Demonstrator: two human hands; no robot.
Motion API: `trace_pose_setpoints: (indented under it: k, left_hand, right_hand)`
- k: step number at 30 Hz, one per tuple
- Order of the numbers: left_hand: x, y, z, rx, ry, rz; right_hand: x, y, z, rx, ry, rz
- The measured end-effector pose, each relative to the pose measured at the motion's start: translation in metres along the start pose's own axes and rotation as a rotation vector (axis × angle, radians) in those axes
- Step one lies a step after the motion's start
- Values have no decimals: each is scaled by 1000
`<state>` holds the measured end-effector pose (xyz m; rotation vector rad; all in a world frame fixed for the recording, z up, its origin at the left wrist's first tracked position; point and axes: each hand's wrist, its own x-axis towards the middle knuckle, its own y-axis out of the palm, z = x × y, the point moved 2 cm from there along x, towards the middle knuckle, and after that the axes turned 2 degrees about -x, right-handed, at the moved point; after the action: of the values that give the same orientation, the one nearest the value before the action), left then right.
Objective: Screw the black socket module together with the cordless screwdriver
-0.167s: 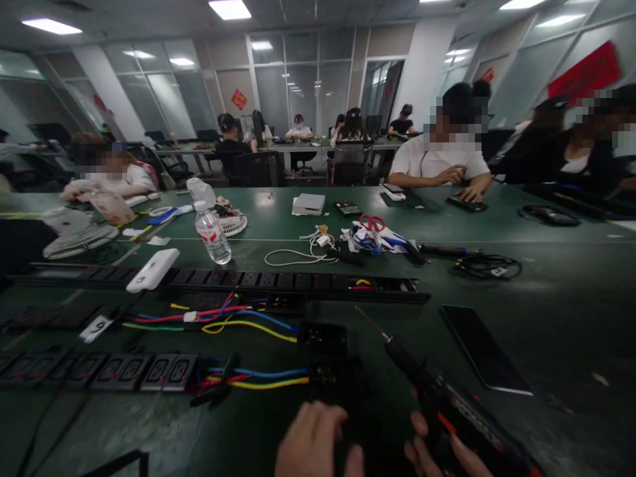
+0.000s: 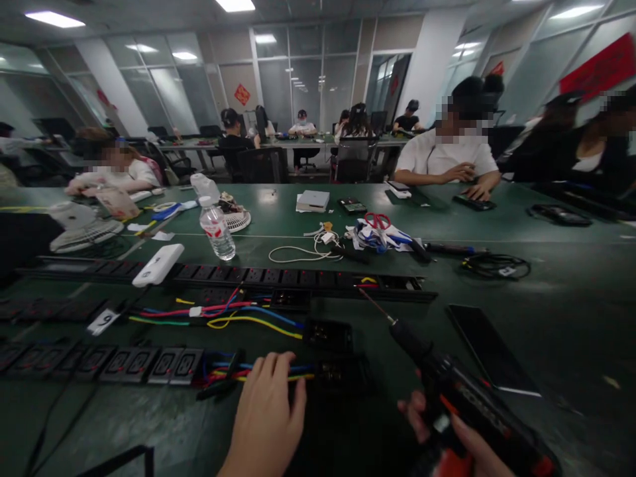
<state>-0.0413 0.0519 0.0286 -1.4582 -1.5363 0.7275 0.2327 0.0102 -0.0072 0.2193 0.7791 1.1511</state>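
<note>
My left hand (image 2: 268, 411) reaches over the nearest black power strip (image 2: 122, 366), back of the hand up. Its fingers stretch forward across red, blue and yellow wires (image 2: 304, 377), with the thumb apart; whether the fingertips touch them I cannot tell. Those wires run to a dark end piece (image 2: 342, 374) just right of the hand. My right hand (image 2: 474, 442) is wrapped round the grip of a black and orange cordless drill (image 2: 479, 401). Its long thin bit points up and left, above the table. Behind lies a second end piece (image 2: 328, 335) with blue and yellow wires.
A long black socket strip (image 2: 268, 275) crosses the green table (image 2: 561, 291), with a white adapter (image 2: 158, 265) on it. A water bottle (image 2: 217, 228) stands behind. Right of the drill lies a phone (image 2: 489, 348). Red-handled scissors (image 2: 377, 220) lie farther back; people sit opposite.
My left hand has moved forward and left from the table's near edge onto the wires, its fingers extending. The drill stays in my right hand. The view has shifted slightly.
</note>
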Motion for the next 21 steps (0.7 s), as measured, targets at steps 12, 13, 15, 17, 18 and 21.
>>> trace_pose_setpoints:
  k: [12, 13, 15, 17, 18, 21]
  left_hand:
    - [24, 10, 2, -178, -62, 224]
    - [24, 8, 0, -201, -60, 191]
    - [24, 6, -6, -236, -38, 168]
    - [25, 7, -13, -273, -21, 197]
    - [27, 9, -15, -291, -23, 217]
    - [33, 16, -18, -325, -51, 252]
  right_hand:
    - [30, 51, -14, -5, 49, 31]
    - [30, 51, -15, 1, 56, 25]
    - [29, 51, -16, 17, 68, 10]
    - [29, 49, -16, 34, 67, -6]
    - [29, 48, -16, 42, 64, -12]
    - [26, 46, -15, 61, 55, -11]
